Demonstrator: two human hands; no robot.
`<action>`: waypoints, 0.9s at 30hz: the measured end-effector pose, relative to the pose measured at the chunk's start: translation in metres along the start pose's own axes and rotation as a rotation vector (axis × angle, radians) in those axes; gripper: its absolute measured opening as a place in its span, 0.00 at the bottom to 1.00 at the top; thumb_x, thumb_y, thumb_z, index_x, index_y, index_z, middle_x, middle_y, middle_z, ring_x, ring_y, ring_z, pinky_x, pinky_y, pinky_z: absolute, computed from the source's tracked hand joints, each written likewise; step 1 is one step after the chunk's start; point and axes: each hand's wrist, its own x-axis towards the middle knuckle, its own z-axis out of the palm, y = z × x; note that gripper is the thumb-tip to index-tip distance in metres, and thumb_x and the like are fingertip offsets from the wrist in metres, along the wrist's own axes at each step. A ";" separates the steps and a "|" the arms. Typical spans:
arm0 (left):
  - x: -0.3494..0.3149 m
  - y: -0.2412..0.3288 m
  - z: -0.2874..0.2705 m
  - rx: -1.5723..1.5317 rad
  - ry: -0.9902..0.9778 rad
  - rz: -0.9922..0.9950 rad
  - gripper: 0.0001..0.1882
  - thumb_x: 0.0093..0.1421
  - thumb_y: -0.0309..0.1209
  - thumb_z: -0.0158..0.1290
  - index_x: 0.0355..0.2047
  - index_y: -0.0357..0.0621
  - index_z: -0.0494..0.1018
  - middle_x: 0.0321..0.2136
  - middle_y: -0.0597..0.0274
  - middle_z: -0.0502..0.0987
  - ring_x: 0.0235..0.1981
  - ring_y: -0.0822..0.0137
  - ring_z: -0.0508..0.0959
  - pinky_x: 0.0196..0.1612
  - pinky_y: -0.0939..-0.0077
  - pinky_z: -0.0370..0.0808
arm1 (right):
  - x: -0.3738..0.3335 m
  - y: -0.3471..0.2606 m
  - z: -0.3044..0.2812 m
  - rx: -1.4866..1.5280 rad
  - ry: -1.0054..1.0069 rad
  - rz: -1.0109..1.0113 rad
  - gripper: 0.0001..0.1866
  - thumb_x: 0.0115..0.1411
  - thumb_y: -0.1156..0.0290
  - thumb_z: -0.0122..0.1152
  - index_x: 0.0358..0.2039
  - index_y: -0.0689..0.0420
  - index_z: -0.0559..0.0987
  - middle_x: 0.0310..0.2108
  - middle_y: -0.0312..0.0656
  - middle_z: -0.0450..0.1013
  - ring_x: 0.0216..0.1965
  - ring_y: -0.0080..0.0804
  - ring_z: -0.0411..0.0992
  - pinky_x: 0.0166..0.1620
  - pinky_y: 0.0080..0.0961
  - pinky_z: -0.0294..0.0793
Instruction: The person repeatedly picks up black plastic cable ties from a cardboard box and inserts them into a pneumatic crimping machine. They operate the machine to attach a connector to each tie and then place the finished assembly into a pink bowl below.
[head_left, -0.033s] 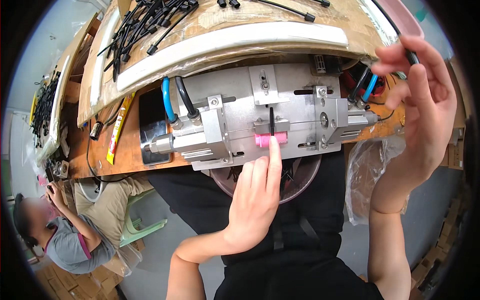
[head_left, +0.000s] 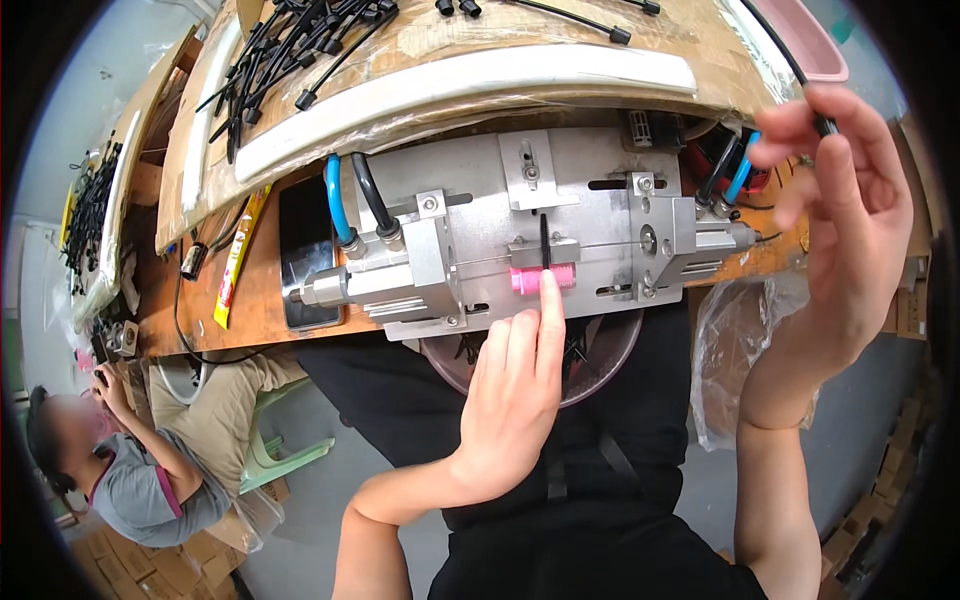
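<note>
My hands apart — left hand (head_left: 510, 405) loose, index fingertip at the black rod (head_left: 545, 240) and pink block (head_left: 563, 279); right hand (head_left: 858, 215) pinching another rod (head_left: 777, 42).

Straight black rod (head_left: 544, 238), near end at a pink block (head_left: 528, 281) — second rod (head_left: 775, 40), slanted, in right fingers (head_left: 855, 110)

Left of centre in the frame, a dark smartphone (head_left: 303, 230) lies on the wooden tabletop (head_left: 175, 325), and a slim yellow packet (head_left: 238, 265) slants just beside it. At lower left, a co-worker in a grey shirt (head_left: 150, 495) sits near a pale green plastic stool (head_left: 285, 467) on the grey floor (head_left: 325, 510). Cardboard boxes (head_left: 155, 572) fill the lower left corner; a crumpled clear plastic bag (head_left: 733, 370) hangs right of centre, below the tabletop's edge.
</note>
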 end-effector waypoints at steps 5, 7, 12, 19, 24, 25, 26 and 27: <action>0.009 0.001 0.004 0.010 -0.006 0.032 0.38 0.50 0.18 0.51 0.63 0.26 0.56 0.34 0.57 0.66 0.34 0.64 0.68 0.42 0.76 0.71 | -0.023 -0.017 0.029 0.013 0.103 -0.043 0.12 0.65 0.70 0.55 0.45 0.65 0.73 0.39 0.53 0.76 0.35 0.29 0.75 0.26 0.14 0.69; 0.009 0.000 0.001 0.003 -0.022 0.037 0.38 0.50 0.19 0.51 0.63 0.26 0.56 0.34 0.57 0.66 0.35 0.64 0.68 0.43 0.76 0.71 | -0.042 -0.017 0.041 -0.016 0.124 -0.064 0.14 0.60 0.75 0.59 0.46 0.66 0.74 0.37 0.51 0.77 0.32 0.29 0.75 0.27 0.16 0.71; 0.039 -0.013 -0.030 -0.149 0.046 0.003 0.33 0.52 0.19 0.58 0.60 0.35 0.65 0.33 0.55 0.69 0.37 0.57 0.70 0.44 0.64 0.70 | -0.098 0.007 0.080 -0.165 -0.126 -0.053 0.26 0.45 0.89 0.69 0.47 0.69 0.76 0.32 0.47 0.78 0.27 0.28 0.75 0.30 0.21 0.76; 0.197 -0.070 -0.062 0.074 0.764 0.111 0.10 0.52 0.26 0.60 0.33 0.34 0.77 0.27 0.41 0.78 0.33 0.48 0.79 0.41 0.62 0.74 | -0.126 0.030 0.128 -0.370 -0.224 -0.098 0.35 0.42 0.85 0.71 0.55 0.69 0.72 0.29 0.46 0.77 0.23 0.32 0.73 0.29 0.23 0.75; 0.215 -0.093 -0.075 -0.116 0.128 -0.030 0.14 0.51 0.26 0.62 0.38 0.36 0.76 0.34 0.40 0.77 0.41 0.47 0.77 0.45 0.63 0.73 | -0.123 0.039 0.139 -0.378 -0.182 -0.105 0.35 0.43 0.82 0.72 0.55 0.67 0.73 0.29 0.43 0.77 0.22 0.31 0.73 0.26 0.26 0.73; 0.210 -0.094 -0.074 -0.157 0.117 -0.054 0.15 0.51 0.26 0.61 0.39 0.37 0.76 0.35 0.40 0.76 0.42 0.48 0.77 0.46 0.63 0.73 | -0.123 0.039 0.138 -0.376 -0.182 -0.092 0.35 0.43 0.82 0.72 0.55 0.66 0.73 0.29 0.43 0.77 0.22 0.31 0.73 0.26 0.26 0.73; 0.206 -0.093 -0.072 -0.198 0.105 -0.077 0.16 0.51 0.26 0.61 0.40 0.37 0.75 0.36 0.40 0.76 0.43 0.48 0.77 0.46 0.63 0.73 | -0.123 0.038 0.138 -0.375 -0.181 -0.080 0.35 0.43 0.81 0.73 0.55 0.65 0.73 0.29 0.43 0.77 0.22 0.31 0.73 0.26 0.26 0.73; 0.197 -0.091 -0.074 -0.136 0.221 -0.007 0.15 0.51 0.26 0.62 0.40 0.37 0.76 0.36 0.41 0.77 0.42 0.48 0.77 0.46 0.63 0.73 | -0.120 0.032 0.134 -0.390 -0.237 -0.066 0.33 0.46 0.80 0.71 0.55 0.65 0.73 0.26 0.41 0.74 0.22 0.31 0.72 0.25 0.26 0.71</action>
